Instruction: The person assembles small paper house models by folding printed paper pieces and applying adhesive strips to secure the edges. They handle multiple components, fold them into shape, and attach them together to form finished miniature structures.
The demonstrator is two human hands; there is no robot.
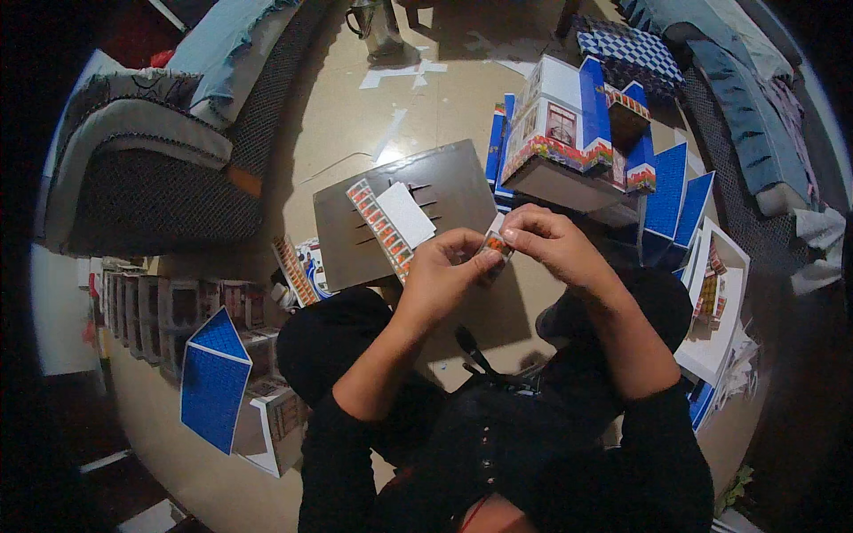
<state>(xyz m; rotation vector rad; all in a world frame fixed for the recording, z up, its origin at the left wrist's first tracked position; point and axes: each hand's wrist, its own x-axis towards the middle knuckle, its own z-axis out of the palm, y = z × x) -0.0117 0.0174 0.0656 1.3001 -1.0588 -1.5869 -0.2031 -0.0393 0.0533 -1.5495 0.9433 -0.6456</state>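
Note:
My left hand (443, 270) pinches a small printed card piece (495, 244) with an orange-red picture on it, between thumb and fingers. At the piece's upper right edge, the thumb and fingertips of my right hand (553, 240) grip it too. Both hands hover over the right edge of a low grey slotted stool or table (340, 213). On its top lies a long strip of printed pieces (380, 226), showing rows of red-orange pictures. Beside the strip is a small stack of blank white cards (405, 214). My left hand covers the strip's near end.
A card model house (560, 126) with blue parts stands at right, near blue folded panels (666, 193) and a white card tray (723, 313). More model pieces (216, 380) line the left. Paper scraps (393, 133) and a metal jug (374, 30) lie beyond, between sofas (166, 166).

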